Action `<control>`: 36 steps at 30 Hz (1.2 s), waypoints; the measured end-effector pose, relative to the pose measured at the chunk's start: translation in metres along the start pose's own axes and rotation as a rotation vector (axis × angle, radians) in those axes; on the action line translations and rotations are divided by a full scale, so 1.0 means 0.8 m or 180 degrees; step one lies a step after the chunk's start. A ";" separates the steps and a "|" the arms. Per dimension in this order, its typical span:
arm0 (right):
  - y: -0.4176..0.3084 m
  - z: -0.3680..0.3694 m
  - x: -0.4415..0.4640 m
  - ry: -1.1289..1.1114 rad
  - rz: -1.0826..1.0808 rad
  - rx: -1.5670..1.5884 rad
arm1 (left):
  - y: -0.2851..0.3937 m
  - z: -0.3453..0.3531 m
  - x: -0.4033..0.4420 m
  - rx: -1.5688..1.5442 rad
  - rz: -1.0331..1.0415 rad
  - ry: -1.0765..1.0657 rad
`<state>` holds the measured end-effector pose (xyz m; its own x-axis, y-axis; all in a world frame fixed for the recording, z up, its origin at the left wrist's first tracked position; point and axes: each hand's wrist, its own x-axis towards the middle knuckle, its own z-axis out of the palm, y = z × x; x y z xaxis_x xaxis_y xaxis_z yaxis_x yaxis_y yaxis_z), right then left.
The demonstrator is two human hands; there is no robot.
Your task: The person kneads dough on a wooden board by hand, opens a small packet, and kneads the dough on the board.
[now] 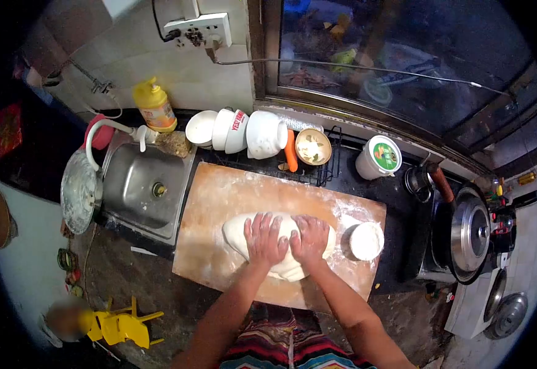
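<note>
We are resting our left hand [266,240] and right hand [310,241] on a big, smooth, white lump of dough [236,236]. Our fingers are lying a little apart. The dough is sitting on a flat, brown wooden board [219,191], near a round white bowl [367,241].

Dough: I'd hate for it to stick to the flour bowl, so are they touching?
Apart: the head view shows a strip of floured board between the right end of the dough and the flour bowl.
</note>
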<state>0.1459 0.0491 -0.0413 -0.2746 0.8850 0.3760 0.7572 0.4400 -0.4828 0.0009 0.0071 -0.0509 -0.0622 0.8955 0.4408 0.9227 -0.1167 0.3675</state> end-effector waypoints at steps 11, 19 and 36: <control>0.048 0.043 0.129 0.0076 0.0478 -0.0357 | -0.044 0.055 0.167 -0.0137 -0.0075 -0.0259; -0.043 -0.074 -0.001 -0.0494 -0.0215 -0.0080 | -0.013 -0.087 0.061 -0.0061 0.0691 -0.1115; -0.033 -0.089 -0.073 -0.1887 0.0467 0.0143 | 0.007 -0.060 -0.075 0.0814 0.0025 -0.1397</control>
<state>0.1842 -0.0247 0.0060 -0.4622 0.8651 -0.1949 0.7899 0.3017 -0.5339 -0.0087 -0.0678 -0.0360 0.0602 0.9975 0.0368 0.9896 -0.0645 0.1289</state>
